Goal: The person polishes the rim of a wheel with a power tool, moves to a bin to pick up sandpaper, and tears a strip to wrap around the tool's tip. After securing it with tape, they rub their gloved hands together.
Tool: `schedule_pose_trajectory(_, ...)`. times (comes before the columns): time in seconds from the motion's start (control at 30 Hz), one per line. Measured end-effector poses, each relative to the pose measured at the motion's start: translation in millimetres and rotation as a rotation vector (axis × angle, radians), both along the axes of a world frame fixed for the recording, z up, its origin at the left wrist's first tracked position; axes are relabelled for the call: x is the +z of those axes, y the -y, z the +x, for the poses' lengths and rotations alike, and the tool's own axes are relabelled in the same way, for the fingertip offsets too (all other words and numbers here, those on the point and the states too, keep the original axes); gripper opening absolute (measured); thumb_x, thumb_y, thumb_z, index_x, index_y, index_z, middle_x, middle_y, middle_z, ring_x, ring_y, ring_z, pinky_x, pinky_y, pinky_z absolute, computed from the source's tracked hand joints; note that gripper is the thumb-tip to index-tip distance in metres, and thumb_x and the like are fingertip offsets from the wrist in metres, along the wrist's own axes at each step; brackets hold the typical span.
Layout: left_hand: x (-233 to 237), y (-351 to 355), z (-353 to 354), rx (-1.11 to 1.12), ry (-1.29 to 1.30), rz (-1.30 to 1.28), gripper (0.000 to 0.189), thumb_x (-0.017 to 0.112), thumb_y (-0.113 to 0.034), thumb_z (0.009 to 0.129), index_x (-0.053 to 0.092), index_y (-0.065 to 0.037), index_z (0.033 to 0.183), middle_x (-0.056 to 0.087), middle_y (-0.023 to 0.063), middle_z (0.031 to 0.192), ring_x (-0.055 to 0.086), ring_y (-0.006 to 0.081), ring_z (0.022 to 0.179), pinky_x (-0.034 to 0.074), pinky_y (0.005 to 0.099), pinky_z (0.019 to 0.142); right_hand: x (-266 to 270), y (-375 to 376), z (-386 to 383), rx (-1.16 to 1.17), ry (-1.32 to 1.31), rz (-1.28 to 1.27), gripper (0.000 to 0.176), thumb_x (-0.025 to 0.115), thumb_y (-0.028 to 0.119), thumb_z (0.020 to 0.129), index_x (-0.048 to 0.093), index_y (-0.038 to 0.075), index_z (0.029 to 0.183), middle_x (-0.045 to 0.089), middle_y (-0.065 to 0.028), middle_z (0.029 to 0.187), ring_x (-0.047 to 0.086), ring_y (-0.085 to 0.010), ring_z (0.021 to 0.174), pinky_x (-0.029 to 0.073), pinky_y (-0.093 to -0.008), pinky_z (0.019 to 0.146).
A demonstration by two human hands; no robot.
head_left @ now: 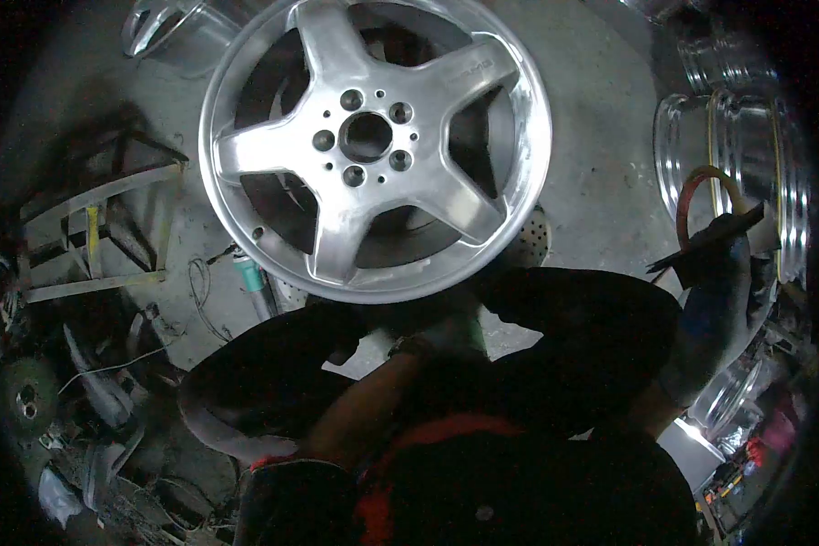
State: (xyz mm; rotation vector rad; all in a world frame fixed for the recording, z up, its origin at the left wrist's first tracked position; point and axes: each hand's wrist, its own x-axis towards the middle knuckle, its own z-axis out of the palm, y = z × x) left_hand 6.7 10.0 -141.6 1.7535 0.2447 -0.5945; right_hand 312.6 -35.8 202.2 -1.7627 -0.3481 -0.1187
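Note:
A five-spoke silver alloy wheel [409, 182] lies face up just in front of my knees. My right hand [723, 259], in a greyish glove, is raised off to the right of the wheel. It grips what looks like a piece of sandpaper, with a reddish-brown curled strip [706, 182] and a dark flat edge showing above the fingers. My left forearm reaches in between my legs, and my left hand [441, 337] is below the wheel's near rim. Shadow and blur hide its fingers and anything in them.
Shiny wheel barrels [733, 173] stand at the right, and another shiny piece [168, 32] lies at the far left. A metal frame [100, 232] sits on the floor to the left. A teal-collared tool [251, 278] is by the wheel's near-left rim. Cables and a round disc [29, 400] clutter the lower left.

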Motion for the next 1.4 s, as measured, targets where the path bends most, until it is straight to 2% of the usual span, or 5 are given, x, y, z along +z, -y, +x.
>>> schedule_pose_trajectory(0.23,72,-50,47,-0.302,-0.484,-0.191,0.075,0.072,-0.056,0.081,0.061,-0.009,0.138,0.058,0.0178,0.144,0.058,0.0329,0.128,0.046,0.0438,0.108,4,13,-4,-0.02,0.043,0.092,0.013,0.072,0.011,0.094,0.072,0.002,0.103,0.064,-0.0015,0.086,0.059,-0.0105,0.081,0.044,-0.0242,0.071)
schedule_pose_trajectory(0.43,111,-44,50,-0.142,-0.073,0.215,0.046,0.061,-0.04,0.097,0.067,-0.011,0.131,0.065,0.0176,0.135,0.061,0.0368,0.125,0.046,0.0466,0.109,-15,56,70,0.086,0.475,-0.264,0.024,0.069,0.011,0.097,0.071,0.0,0.118,0.069,-0.005,0.108,0.064,-0.0128,0.094,0.05,-0.0262,0.084)
schedule_pose_trajectory(0.9,312,-81,-4,0.966,-0.124,0.093,0.042,0.079,-0.009,0.084,0.062,0.001,0.12,0.069,0.0125,0.105,0.07,0.0236,0.092,0.055,0.035,0.079,-422,154,74,0.332,-0.25,-0.994,0.051,0.065,0.044,0.091,0.065,0.011,0.13,0.067,-0.0173,0.13,0.062,-0.0352,0.121,0.047,-0.0454,0.104)
schedule_pose_trajectory(1.07,306,-93,-40,0.314,0.152,0.91,0.051,0.079,-0.001,0.08,0.058,0.002,0.126,0.063,0.0158,0.122,0.071,0.027,0.099,0.057,0.0368,0.086,-418,164,62,0.223,0.012,-1.337,0.065,0.062,0.037,0.091,0.047,0.007,0.146,0.052,-0.0274,0.144,0.05,-0.0451,0.134,0.036,-0.0523,0.115)
schedule_pose_trajectory(1.4,351,-175,-84,1.254,0.189,0.499,0.045,0.052,-0.03,0.105,0.058,-0.002,0.139,0.063,0.0112,0.135,0.063,0.0254,0.119,0.052,0.0402,0.097,-391,194,37,0.062,-0.049,-1.275,0.064,0.064,0.02,0.087,0.047,0.005,0.147,0.046,-0.0253,0.152,0.038,-0.0475,0.143,0.029,-0.0614,0.117)
